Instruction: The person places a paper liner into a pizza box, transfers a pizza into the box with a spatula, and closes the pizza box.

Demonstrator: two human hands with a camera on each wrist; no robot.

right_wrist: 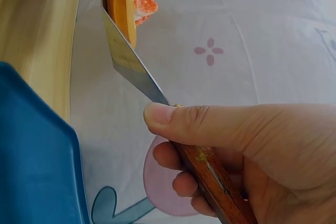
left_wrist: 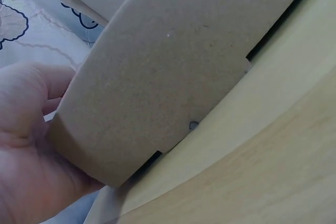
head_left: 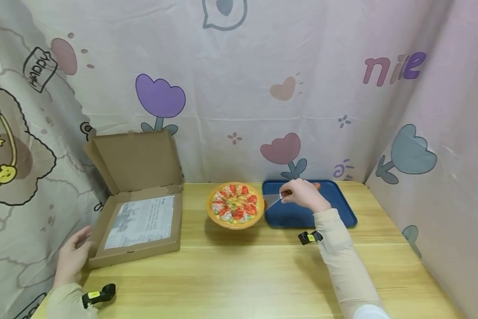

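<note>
My right hand (head_left: 304, 195) grips the wooden handle (right_wrist: 210, 179) of a metal spatula (head_left: 272, 201), thumb along its top and fingers curled beneath. On the blade rests a round toy-like pizza (head_left: 235, 206) with red, white and green toppings; it hangs above the table, its shadow below. My left hand (head_left: 72, 257) holds the front left corner of an open cardboard pizza box (head_left: 137, 247). In the left wrist view, the palm lies against the box corner (left_wrist: 131, 93), with bent fingers along its left side. The box lid stands raised at the back; a printed paper lines the bottom.
A blue tray (head_left: 303, 221) lies at the back right of the wooden table (head_left: 207, 283), with a small orange-brown item (head_left: 316, 185) partly behind my right hand. A patterned curtain (head_left: 227, 88) hangs behind the table and along both sides.
</note>
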